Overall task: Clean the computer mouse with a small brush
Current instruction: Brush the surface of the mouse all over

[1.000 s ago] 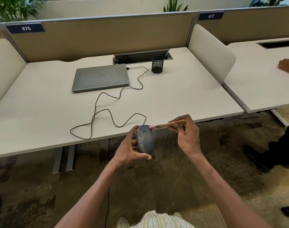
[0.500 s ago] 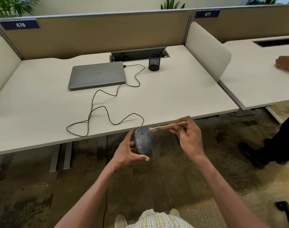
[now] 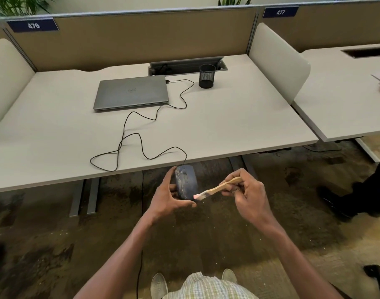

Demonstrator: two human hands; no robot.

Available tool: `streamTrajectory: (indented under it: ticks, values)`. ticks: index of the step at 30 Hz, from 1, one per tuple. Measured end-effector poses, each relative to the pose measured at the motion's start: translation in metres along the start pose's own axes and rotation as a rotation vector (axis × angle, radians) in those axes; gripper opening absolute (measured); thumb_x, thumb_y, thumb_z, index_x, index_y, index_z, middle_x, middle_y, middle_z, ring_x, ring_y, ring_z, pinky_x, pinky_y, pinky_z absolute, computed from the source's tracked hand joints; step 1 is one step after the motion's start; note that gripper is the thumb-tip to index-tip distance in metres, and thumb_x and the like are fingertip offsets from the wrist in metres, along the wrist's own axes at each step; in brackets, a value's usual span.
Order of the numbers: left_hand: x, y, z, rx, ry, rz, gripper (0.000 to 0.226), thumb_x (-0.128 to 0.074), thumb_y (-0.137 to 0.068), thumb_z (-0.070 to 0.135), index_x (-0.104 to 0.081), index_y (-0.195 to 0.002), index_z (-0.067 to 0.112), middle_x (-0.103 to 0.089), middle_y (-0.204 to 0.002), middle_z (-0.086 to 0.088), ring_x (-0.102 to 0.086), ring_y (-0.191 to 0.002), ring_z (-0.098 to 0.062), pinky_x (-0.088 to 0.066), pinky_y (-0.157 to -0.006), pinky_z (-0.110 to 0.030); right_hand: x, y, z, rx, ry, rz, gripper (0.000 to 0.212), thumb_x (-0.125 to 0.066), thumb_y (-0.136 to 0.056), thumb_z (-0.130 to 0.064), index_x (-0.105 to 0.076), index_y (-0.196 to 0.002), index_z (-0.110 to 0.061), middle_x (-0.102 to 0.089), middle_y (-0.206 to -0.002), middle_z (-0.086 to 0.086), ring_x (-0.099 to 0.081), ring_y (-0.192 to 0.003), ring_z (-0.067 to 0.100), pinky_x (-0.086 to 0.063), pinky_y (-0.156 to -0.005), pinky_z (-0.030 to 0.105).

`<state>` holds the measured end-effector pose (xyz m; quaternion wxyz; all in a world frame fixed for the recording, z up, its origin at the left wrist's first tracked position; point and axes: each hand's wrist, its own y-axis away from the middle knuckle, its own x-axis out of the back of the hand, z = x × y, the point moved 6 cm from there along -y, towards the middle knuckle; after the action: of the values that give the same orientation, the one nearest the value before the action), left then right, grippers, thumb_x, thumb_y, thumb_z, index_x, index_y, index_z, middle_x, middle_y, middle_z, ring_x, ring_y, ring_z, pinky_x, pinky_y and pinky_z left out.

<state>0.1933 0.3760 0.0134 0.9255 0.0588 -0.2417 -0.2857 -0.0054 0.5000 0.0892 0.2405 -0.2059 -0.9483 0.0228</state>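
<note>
Desk point(image 3: 55, 134) fills the upper view, with a closed grey laptop point(image 3: 132, 92) at 11 o'clock and a black mesh pen cup point(image 3: 207, 76) at 12. A black cable point(image 3: 139, 139) loops from the laptop to the desk's near edge. Below that edge, the left hand point(image 3: 167, 196) grasps the dusty computer mouse point(image 3: 185, 182), thumb underneath. At its 3 o'clock, the right hand point(image 3: 249, 196) pinches a small wooden brush point(image 3: 217, 188), bristles touching the mouse's lower right side.
</note>
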Motion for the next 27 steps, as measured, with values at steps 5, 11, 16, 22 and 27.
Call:
streamTrajectory:
  ticks: [5,11,16,22,27]
  values:
    - [-0.001,0.001,0.007,0.005,0.004,-0.015,0.134,-0.099,-0.056,0.023,-0.014,-0.159,0.03,-0.058,-0.141,-0.018,-0.062,-0.123,-0.027,-0.05,-0.104,-0.039,-0.007,-0.001,-0.007,0.018,0.076,0.045,0.024,-0.067,-0.091,0.0,-0.064,-0.111,-0.012,-0.073,-0.094,-0.002,-0.074,-0.085,0.004,-0.064,-0.069,0.026]
    - [0.0,0.003,0.009,0.005,-0.031,-0.025,0.134,-0.099,-0.056,0.022,-0.014,-0.159,0.029,-0.059,-0.14,-0.017,-0.062,-0.122,-0.027,-0.05,-0.105,-0.042,-0.007,-0.011,-0.025,0.118,0.155,0.091,0.027,-0.068,-0.092,-0.006,-0.061,-0.117,-0.014,-0.074,-0.096,-0.001,-0.074,-0.084,0.003,-0.061,-0.067,0.018]
    - [-0.002,0.005,0.011,0.0,-0.028,-0.044,0.132,-0.098,-0.057,0.02,-0.015,-0.159,0.03,-0.056,-0.142,-0.017,-0.061,-0.124,-0.03,-0.052,-0.105,-0.048,-0.006,-0.028,-0.036,0.125,0.281,0.145,0.024,-0.067,-0.093,-0.009,-0.06,-0.115,-0.013,-0.073,-0.091,0.0,-0.071,-0.077,0.008,-0.054,-0.064,0.006]
    - [-0.003,0.002,0.014,-0.024,-0.024,-0.058,0.132,-0.098,-0.057,0.019,-0.014,-0.159,0.031,-0.055,-0.142,-0.017,-0.061,-0.123,-0.029,-0.055,-0.1,-0.041,-0.014,-0.044,-0.044,0.109,0.275,0.13,0.037,-0.068,-0.093,-0.009,-0.057,-0.128,-0.012,-0.07,-0.085,-0.003,-0.068,-0.066,0.0,-0.055,-0.06,0.008]
    - [-0.002,0.002,0.012,-0.024,-0.006,-0.059,0.133,-0.099,-0.056,0.02,-0.014,-0.158,0.034,-0.059,-0.139,-0.015,-0.064,-0.119,-0.027,-0.057,-0.098,-0.042,-0.01,-0.055,-0.047,0.087,0.248,0.13,0.036,-0.066,-0.094,-0.007,-0.057,-0.129,-0.011,-0.068,-0.083,-0.007,-0.07,-0.069,0.002,-0.059,-0.065,0.015]
